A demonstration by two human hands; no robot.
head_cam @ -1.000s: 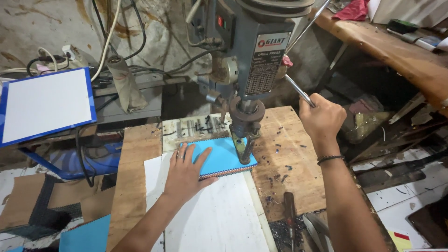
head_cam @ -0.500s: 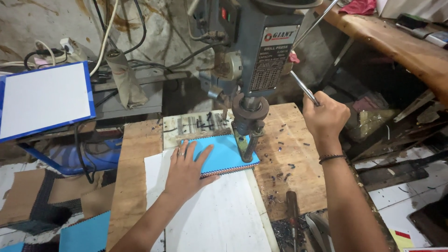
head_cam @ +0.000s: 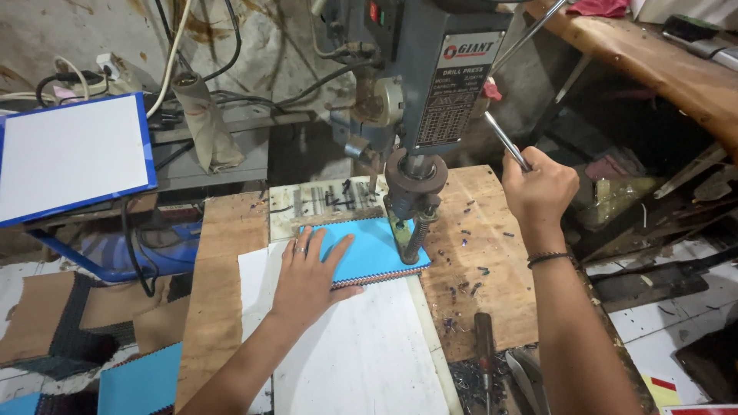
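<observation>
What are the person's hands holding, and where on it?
The right hand grips the drill press's thin metal feed lever at its lower end. The left hand lies flat on the blue fabric stack, pressing, not gripping.

Hidden and cut-off parts around the drill press

The drill press [head_cam: 419, 92] loses its top past the upper edge; its bit tip, where it meets the blue booklet [head_cam: 369, 250], cannot be made out, and the left hand [head_cam: 307, 280] covers the booklet's left part.

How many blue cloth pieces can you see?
3. One blue stack lies under the drill press, pressed by the left hand. Two more lie at the bottom left. Others may be hidden out of view.
</observation>
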